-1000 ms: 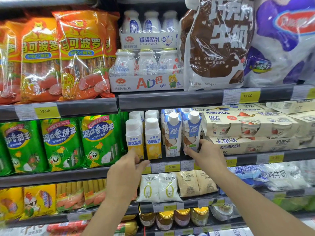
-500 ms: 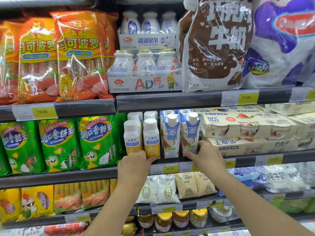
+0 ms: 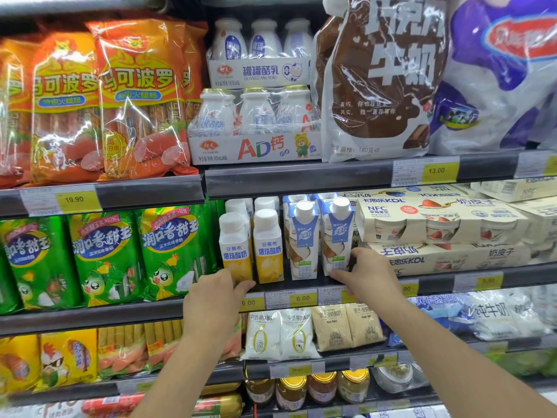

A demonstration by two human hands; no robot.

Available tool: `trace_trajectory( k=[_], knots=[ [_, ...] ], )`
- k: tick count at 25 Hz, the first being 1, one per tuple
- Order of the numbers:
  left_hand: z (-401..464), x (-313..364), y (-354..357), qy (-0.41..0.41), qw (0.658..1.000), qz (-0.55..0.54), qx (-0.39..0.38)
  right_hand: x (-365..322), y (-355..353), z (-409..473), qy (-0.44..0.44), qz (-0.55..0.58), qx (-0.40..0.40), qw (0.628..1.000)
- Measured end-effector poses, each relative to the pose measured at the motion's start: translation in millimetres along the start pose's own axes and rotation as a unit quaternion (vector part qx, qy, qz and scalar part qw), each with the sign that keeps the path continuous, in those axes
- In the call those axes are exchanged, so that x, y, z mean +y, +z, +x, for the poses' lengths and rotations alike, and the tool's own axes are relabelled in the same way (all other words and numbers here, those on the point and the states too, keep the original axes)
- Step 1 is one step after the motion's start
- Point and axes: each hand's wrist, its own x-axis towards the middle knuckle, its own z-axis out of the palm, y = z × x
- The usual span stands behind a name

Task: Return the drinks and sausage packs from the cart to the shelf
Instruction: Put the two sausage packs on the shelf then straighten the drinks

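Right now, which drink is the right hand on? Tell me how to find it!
Find the middle shelf with the yellow 6.00 price tag. Four drinks stand in front: two yellow bottles, then two blue-and-white cartons. The right hand holds the rightmost blue-and-white carton, beside the cream yogurt boxes.

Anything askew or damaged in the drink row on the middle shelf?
Nothing stands out. The yellow bottles and blue-white cartons stand upright in rows, undamaged. The left hand and right hand are at their bases.
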Motion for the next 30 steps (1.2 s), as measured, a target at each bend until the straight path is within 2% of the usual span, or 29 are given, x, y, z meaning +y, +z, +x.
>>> trace_trajectory(
  k=[3, 6, 10, 14, 21, 30],
  knots=[
    [3.3, -1.2, -0.5, -0.017, 1.0, -0.007, 0.001, -0.2, -1.8, -0.1, -0.004, 0.004, -0.001, 1.0],
    [6.6, -3.4, -3.6, -0.02, 0.999, 0.037, 0.006, 3.0, 1.0, -3.7, 0.005, 0.036, -0.007, 0.999],
    [11.3, -5.3, -10.0, -0.006, 0.998, 0.057, -0.009, -0.7, 11.7, -6.4, 0.022, -0.044, 0.036, 0.998],
    [12.9, -5.9, -13.5, 0.014, 0.998, 0.061, -0.024, -15.7, 12.3, -8.2, 0.049, -0.085, 0.046, 0.994],
    [14.5, -8.2, -16.7, 0.044, 0.997, 0.052, -0.036, -23.6, 13.1, -12.2, 0.063, -0.108, 0.066, 0.99],
    [19.6, -14.3, -14.8, 0.039, 0.996, 0.041, -0.069, -27.4, 13.9, -12.8, 0.07, -0.117, 0.064, 0.989]
  ],
)
